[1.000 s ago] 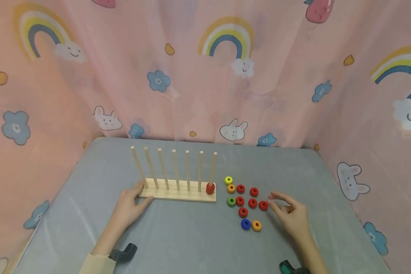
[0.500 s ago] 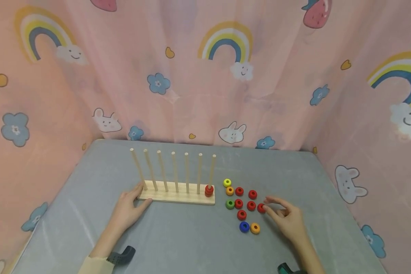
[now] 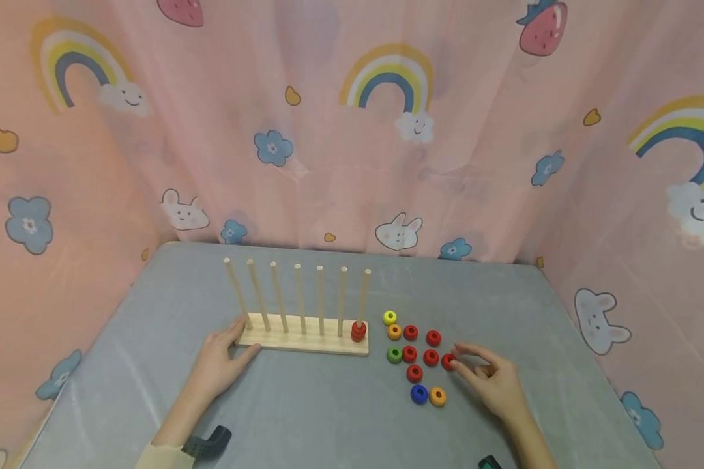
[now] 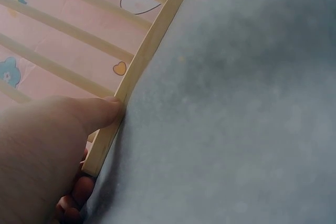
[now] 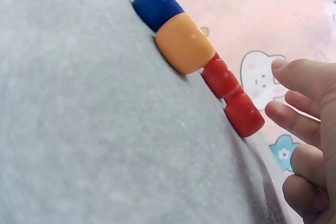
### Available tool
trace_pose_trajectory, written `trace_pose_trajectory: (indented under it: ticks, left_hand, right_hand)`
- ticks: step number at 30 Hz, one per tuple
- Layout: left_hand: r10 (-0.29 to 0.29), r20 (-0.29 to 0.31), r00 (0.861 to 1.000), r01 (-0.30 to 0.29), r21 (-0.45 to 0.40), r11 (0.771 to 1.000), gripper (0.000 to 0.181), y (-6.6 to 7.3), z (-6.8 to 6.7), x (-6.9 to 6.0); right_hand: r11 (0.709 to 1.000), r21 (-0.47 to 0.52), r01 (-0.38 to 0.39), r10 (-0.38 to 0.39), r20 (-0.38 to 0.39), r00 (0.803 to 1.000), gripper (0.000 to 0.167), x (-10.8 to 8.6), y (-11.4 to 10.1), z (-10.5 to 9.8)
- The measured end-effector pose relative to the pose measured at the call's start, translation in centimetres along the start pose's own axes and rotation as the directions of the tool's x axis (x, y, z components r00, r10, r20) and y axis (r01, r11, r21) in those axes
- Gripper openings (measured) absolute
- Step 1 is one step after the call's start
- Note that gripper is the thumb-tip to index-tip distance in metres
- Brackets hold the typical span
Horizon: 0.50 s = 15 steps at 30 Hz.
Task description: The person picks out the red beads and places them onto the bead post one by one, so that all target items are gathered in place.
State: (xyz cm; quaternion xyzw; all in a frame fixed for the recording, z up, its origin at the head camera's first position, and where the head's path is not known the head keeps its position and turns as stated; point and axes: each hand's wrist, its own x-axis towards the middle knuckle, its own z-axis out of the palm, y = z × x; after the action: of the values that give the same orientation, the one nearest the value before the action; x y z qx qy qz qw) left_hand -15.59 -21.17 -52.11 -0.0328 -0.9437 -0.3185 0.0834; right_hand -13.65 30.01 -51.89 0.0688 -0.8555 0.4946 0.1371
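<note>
At the left end of the rack, the left hand grips the wood, thumb against the front edge. Of 7 pegs, the rightmost bears 2 red beads. Right of these, the table holds 6 more red, 2 orange beads, 1 yellow, 1 green, 1 blue. The right hand, thumb and fingers apart, is just beside the outermost red bead.

The seven-peg wooden rack stands upright beside loose, multicoloured beads.
</note>
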Motion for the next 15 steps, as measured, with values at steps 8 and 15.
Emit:
trace_pose_trajectory:
  ticks: [8, 15]
  left_hand:
    - [-0.013, 0.006, 1.0, 0.013, -0.004, 1.0, 0.072, 0.07, -0.17, -0.11]
    - [-0.01, 0.007, 1.0, 0.01, -0.017, 1.0, 0.071, 0.29, -0.32, -0.32]
  right_hand:
    - [1.0, 0.0, -0.001, 0.001, 0.036, 0.999, 0.033, 0.04, 0.34, -0.21]
    - [1.0, 0.011, 0.025, -0.026, 0.061, 0.998, 0.033, -0.07, 0.61, -0.34]
